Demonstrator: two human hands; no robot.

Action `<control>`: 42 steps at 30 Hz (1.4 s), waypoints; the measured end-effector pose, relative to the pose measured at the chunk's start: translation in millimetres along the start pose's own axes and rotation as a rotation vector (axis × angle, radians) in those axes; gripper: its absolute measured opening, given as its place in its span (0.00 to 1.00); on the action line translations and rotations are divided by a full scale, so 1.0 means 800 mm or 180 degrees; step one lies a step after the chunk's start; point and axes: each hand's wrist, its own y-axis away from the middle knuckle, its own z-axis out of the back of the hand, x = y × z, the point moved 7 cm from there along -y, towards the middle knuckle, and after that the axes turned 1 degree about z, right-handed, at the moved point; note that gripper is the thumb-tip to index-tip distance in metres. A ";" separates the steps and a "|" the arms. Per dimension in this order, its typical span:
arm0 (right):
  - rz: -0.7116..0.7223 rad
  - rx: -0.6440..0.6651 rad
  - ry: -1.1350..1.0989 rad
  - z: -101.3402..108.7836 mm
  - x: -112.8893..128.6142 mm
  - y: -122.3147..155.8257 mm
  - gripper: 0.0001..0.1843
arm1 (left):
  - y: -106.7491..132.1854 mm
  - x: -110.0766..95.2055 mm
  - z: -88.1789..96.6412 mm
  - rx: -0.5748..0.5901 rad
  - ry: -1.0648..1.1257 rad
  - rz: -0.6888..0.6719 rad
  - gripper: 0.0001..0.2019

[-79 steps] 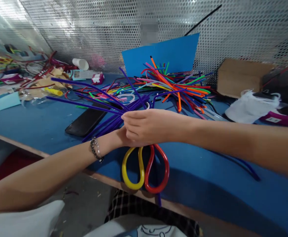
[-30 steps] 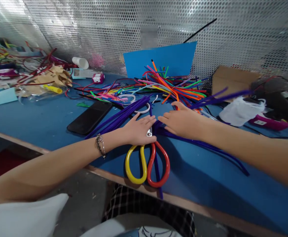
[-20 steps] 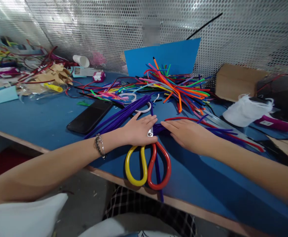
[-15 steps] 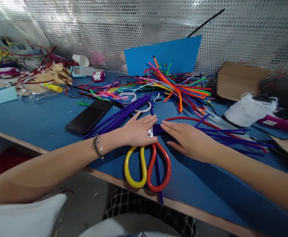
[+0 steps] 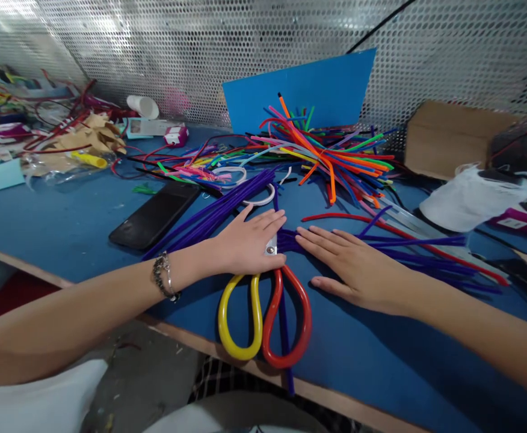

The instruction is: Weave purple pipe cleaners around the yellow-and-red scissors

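My left hand (image 5: 252, 242) lies flat with its fingers stretched out, over the blades of a pair of scissors (image 5: 305, 325). The scissors have one yellow and one red handle loop, pointing towards me; most of the blades are hidden. My right hand (image 5: 358, 267) is also flat, fingertips on a bundle of purple pipe cleaners (image 5: 408, 242) that spreads to the right. A second purple bundle (image 5: 209, 219) lies beyond my left wrist. One single purple pipe cleaner (image 5: 289, 376) runs under the red loop and over the table edge.
A black phone (image 5: 155, 216) lies left of the purple bundle. Behind are a heap of coloured pipe cleaners (image 5: 322, 157) and a blue board (image 5: 299, 93) against a perforated metal wall. At right are a red pipe cleaner (image 5: 403, 233), a white mask (image 5: 471, 198) and a cardboard box (image 5: 455, 141).
The view has shifted slightly. My right hand has moved a little to the right, its fingers and thumb more spread. My left hand stays flat over the scissors.
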 end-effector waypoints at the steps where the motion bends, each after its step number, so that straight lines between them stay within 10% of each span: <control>1: 0.0028 -0.0015 0.0039 0.002 0.002 -0.001 0.31 | 0.000 0.000 -0.001 -0.0007 0.0024 -0.0002 0.36; 42: 0.0790 -0.0767 -0.0316 0.025 0.018 -0.020 0.19 | -0.001 0.001 0.000 0.0131 0.0328 -0.0184 0.40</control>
